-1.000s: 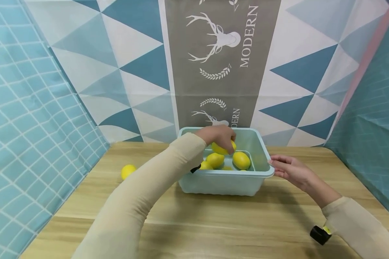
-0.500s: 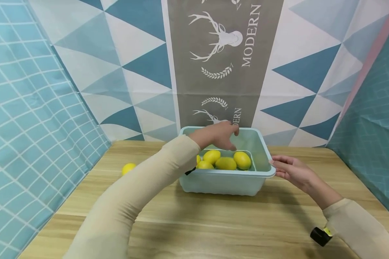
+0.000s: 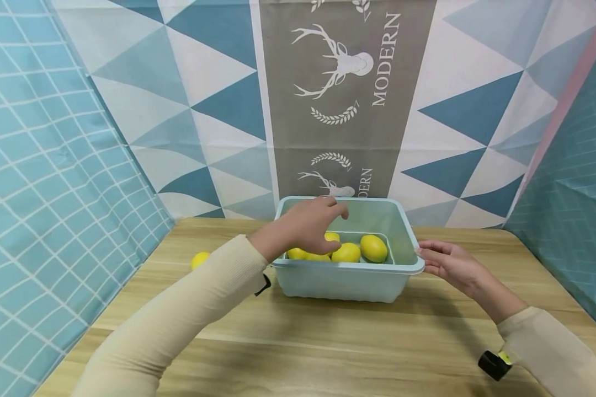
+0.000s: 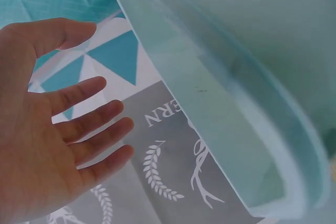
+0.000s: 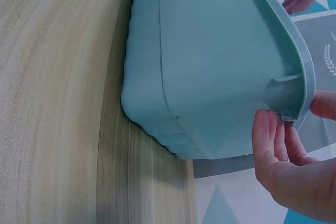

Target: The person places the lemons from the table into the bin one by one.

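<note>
A light teal plastic bin (image 3: pixel 342 282) stands on the wooden table with several yellow lemons (image 3: pixel 373 248) inside. My left hand (image 3: pixel 305 225) hovers over the bin's left part, holding nothing; in the left wrist view that hand (image 4: pixel 68 124) shows its fingers spread and loosely bent, apart from the bin wall. With thumb and fingers, my right hand (image 3: pixel 452 266) pinches the rim at the bin's right front corner. The right wrist view shows this hand (image 5: pixel 294 166) with the thumb over the rim and the fingers beneath it. Some lemons are partly hidden by the left hand and front wall.
One more lemon (image 3: pixel 200 259) lies on the wooden table (image 3: pixel 328 347) to the left of the bin, partly covered by the left sleeve. A patterned cloth (image 3: pixel 347 127) hangs close behind the bin. Teal cloths line both sides.
My left hand has let go of a lemon, which now lies in the bin. That hand has since moved left and toward me. The right hand has kept its grip on the rim.
</note>
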A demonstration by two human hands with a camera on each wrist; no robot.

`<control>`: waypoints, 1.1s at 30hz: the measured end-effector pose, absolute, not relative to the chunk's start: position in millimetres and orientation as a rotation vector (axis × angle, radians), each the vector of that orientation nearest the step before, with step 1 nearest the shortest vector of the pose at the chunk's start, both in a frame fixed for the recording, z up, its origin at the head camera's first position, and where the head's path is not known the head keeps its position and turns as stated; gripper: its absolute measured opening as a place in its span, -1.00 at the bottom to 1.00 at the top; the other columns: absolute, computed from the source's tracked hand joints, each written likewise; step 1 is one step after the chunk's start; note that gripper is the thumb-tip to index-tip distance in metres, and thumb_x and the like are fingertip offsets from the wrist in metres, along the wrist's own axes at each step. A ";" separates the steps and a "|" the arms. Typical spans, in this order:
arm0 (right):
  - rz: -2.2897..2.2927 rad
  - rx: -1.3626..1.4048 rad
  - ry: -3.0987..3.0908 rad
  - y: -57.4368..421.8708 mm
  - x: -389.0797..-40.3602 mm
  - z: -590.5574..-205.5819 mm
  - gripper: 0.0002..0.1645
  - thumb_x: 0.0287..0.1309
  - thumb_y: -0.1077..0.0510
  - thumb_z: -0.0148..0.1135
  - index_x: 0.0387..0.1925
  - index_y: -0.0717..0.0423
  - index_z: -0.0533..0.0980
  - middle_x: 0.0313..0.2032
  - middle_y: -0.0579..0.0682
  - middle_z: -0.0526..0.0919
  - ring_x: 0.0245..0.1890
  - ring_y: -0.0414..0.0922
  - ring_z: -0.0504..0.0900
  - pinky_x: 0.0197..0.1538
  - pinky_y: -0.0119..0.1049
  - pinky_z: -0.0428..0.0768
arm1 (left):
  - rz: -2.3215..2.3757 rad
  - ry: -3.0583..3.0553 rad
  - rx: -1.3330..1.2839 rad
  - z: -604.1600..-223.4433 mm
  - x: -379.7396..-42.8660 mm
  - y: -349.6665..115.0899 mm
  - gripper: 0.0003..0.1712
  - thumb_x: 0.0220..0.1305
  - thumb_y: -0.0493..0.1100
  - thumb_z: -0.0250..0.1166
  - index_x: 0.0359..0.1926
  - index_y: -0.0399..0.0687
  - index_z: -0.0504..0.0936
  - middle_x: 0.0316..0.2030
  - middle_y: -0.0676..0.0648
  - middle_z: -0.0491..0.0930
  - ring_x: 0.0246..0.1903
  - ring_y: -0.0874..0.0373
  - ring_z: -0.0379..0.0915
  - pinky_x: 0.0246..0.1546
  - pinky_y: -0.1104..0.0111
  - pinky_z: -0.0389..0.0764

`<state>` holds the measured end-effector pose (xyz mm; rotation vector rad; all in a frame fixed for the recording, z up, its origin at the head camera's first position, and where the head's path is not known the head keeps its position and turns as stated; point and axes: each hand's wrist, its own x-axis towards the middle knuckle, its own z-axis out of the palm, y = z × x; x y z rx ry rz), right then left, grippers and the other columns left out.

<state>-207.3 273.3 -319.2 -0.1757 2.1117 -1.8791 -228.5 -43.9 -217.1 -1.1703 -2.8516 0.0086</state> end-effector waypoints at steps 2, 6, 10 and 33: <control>-1.873 -0.170 2.118 272.8 -207.2 -319.1 -0.53 0.35 0.09 0.09 0.17 0.25 0.27 -0.17 -0.30 0.55 -0.20 -0.35 0.63 -0.08 -0.50 0.64 | -0.030 -2.816 -1.182 -218.4 -220.9 -52.4 -0.46 0.15 0.07 0.27 0.15 0.04 0.46 0.08 -0.03 0.52 -0.03 0.08 0.49 -0.07 0.22 0.58; -1.855 -0.161 2.136 272.0 -207.5 -318.6 -0.46 0.36 0.08 0.09 0.21 0.30 0.23 -0.16 -0.29 0.55 -0.20 -0.35 0.63 -0.09 -0.51 0.64 | -0.109 -2.782 -1.168 -223.5 -210.5 -67.6 -0.46 0.14 0.08 0.30 0.12 0.04 0.47 0.06 0.00 0.54 -0.01 0.09 0.49 0.00 0.22 0.55; -1.814 -0.168 2.166 271.7 -207.8 -317.5 -0.37 0.36 0.07 0.08 0.26 0.39 0.17 -0.17 -0.30 0.54 -0.20 -0.37 0.63 -0.08 -0.51 0.63 | -0.155 -2.795 -1.115 -228.3 -202.7 -80.3 -0.45 0.13 0.10 0.31 0.12 0.04 0.48 0.08 0.00 0.53 0.03 0.08 0.47 0.06 0.20 0.53; -1.778 -0.133 2.146 271.9 -210.5 -308.3 -0.23 0.33 0.11 0.11 0.31 0.54 0.05 -0.22 -0.27 0.56 -0.22 -0.37 0.64 -0.09 -0.50 0.64 | -0.209 -2.746 -0.904 -245.4 -173.3 -168.0 -0.39 0.08 0.05 0.37 0.13 -0.10 0.50 0.08 -0.09 0.55 0.08 -0.06 0.50 0.08 0.03 0.55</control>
